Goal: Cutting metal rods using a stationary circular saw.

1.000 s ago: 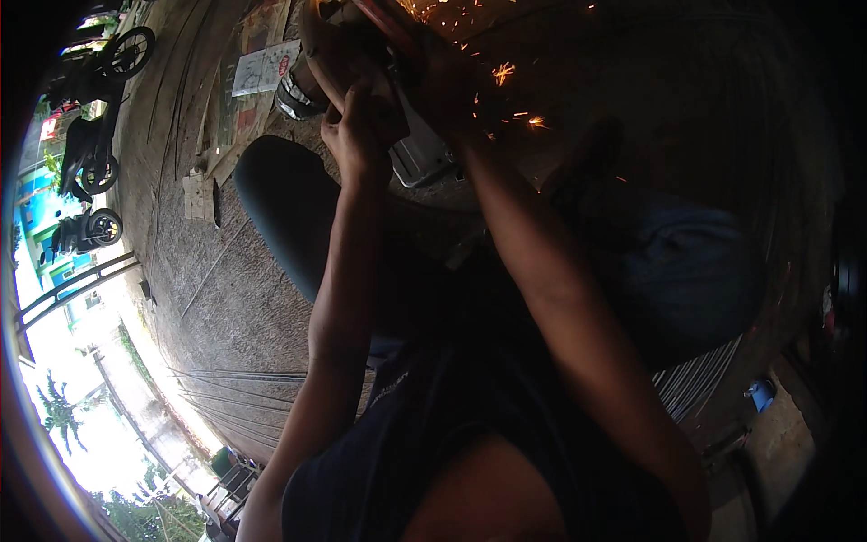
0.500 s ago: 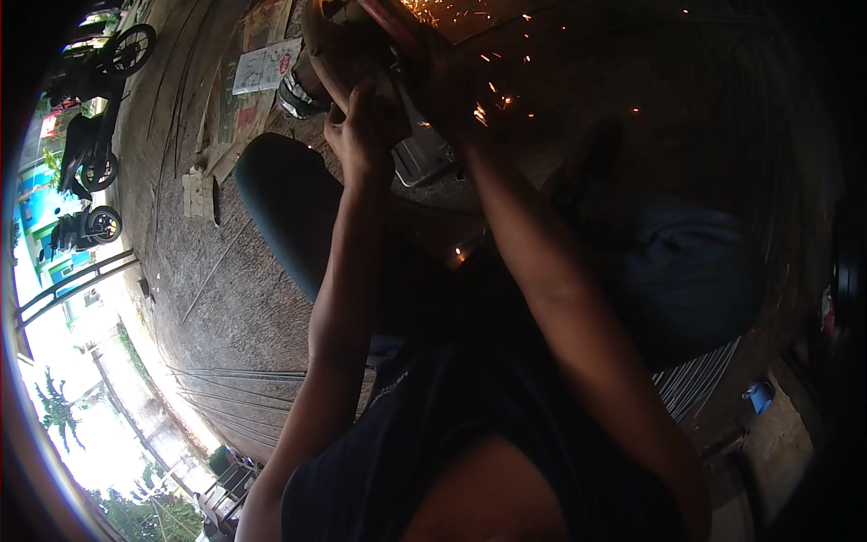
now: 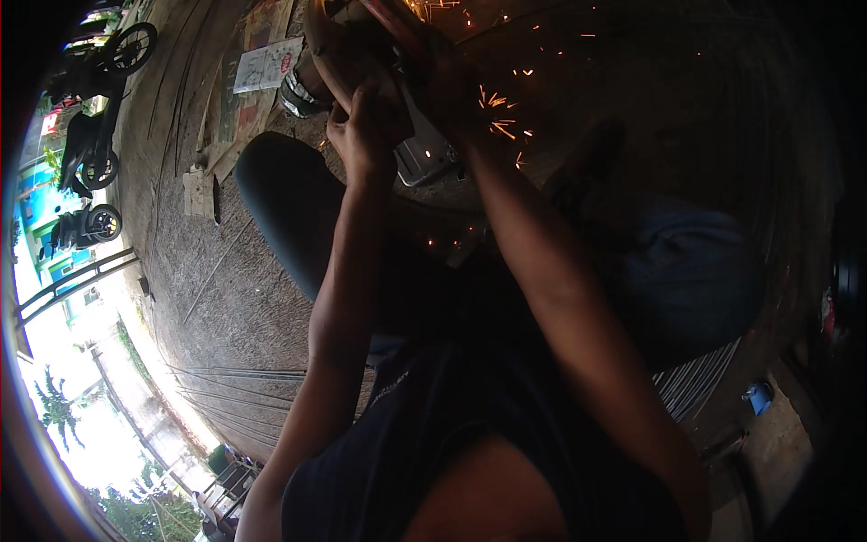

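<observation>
My left hand [image 3: 363,143] is closed on the lower end of a curved tan-brown housing [image 3: 330,65] of a power cutting tool at the top middle. In deep shadow beside it, my right hand [image 3: 444,86] wraps around a reddish handle [image 3: 390,20] of the tool; its fingers show poorly. Orange sparks [image 3: 497,108] fly from the tool's far side, to the right. Below both hands lies a grey metal base plate [image 3: 424,161] with a slot. The cutting edge and whatever it meets are hidden or beyond the upper rim.
My bent knees [image 3: 284,194] flank the tool. Left of it lie a silver-and-dark round object [image 3: 301,98], a printed sheet [image 3: 266,68] and a small board [image 3: 199,194]. Thin metal rods [image 3: 239,397] lie on the floor, with more rods [image 3: 700,375] and a blue object [image 3: 760,397] to the right. Motorcycles [image 3: 90,158] stand far left.
The sparks have changed in pattern, with a brighter cluster now right of my right hand. Both hands and the tool stay almost in place.
</observation>
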Available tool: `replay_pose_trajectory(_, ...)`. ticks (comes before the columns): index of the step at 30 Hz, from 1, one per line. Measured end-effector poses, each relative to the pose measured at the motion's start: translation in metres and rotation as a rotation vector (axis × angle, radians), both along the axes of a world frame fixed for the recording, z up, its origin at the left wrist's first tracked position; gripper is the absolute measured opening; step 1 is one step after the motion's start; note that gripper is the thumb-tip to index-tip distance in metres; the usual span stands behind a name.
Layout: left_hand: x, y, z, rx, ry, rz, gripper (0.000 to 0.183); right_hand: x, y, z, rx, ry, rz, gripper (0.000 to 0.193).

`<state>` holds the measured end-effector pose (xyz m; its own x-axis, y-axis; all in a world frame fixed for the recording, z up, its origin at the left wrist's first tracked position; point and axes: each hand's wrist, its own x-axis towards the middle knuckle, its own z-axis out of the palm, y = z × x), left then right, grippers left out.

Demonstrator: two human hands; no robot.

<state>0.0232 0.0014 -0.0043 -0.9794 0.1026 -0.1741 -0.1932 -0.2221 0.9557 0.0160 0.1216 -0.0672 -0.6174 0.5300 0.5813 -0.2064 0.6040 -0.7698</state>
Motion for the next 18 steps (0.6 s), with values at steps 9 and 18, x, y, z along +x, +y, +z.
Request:
replay_pose_trajectory(9,0.000,-0.004,-0.004,0.001,0.049,0.006,0.023,-0.002,-0.005,0.002,-0.006,0.066,-0.029,0.035)
replay_pose_trajectory(18,0.002,-0.001,-0.003,0.001,0.010,0.015,0.024,0.002,-0.004,0.009,-0.061,0.117,-0.001,0.035)
